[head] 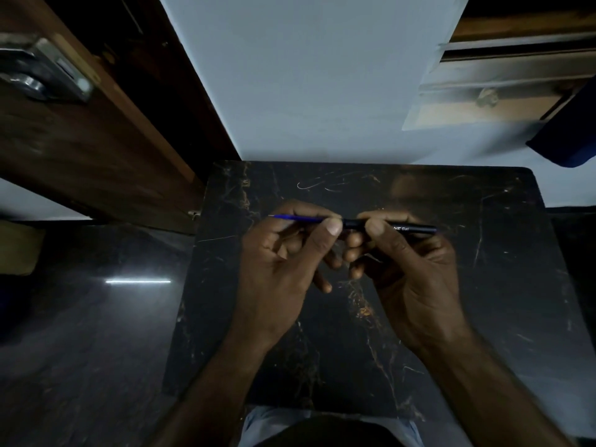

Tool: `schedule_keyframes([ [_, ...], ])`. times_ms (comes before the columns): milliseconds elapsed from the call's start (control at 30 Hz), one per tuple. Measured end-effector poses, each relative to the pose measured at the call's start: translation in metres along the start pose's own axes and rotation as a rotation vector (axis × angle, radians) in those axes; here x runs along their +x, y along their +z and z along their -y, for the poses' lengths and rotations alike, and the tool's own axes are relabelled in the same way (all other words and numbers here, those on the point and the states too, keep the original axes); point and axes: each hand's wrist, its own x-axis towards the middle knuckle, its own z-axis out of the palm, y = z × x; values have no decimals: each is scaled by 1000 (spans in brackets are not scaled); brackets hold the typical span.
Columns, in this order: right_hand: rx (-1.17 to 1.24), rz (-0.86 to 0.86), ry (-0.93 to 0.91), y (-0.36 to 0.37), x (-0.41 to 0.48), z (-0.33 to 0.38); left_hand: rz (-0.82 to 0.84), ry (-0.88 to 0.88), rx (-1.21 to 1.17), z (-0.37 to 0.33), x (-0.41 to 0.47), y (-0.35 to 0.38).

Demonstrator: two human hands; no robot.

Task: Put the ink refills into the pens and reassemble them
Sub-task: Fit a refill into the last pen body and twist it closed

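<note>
Above the dark marbled table (483, 285), my left hand (283, 259) pinches a thin blue ink refill (300, 218) between thumb and forefinger. The refill lies level, its tip pointing left. Its right end enters the open end of a black pen barrel (416, 228) with white lettering. My right hand (406, 266) grips that barrel near its left end, thumb on top. The barrel sticks out to the right past my fingers. How far the refill is inside is hidden by my fingers. No other pen parts show on the table.
A brown wooden door (96, 140) with a metal latch (42, 72) stands at the left. A pale wall (306, 75) rises behind the table. A wooden shelf edge (500, 91) and dark blue cloth (567, 133) are at the upper right. Glossy dark floor (96, 317) lies left.
</note>
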Motion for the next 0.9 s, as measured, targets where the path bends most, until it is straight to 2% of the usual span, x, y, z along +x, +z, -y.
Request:
schedule_keyframes([
  [100,20,-28,-1,4,1,0,-23,-72,-109,-3,-1,-3],
  [200,32,-21,-4,11,1,-4,-14,-43,-78,-1,0,-2],
  [333,49,-34,-11,17,1,-10,39,-37,-156,5,5,2],
  [567,6,-77,-63,17,9,-22,130,4,-109,20,15,-3],
  [667,21,-122,-71,17,11,-30,141,-29,-47,26,17,-3],
  [800,40,-165,-47,18,12,-37,296,-76,-28,29,17,-9],
  [867,92,-165,-23,19,13,-37,376,-105,-112,32,21,-21],
  [900,126,-175,-7,19,13,-35,364,-120,-168,36,25,-30],
])
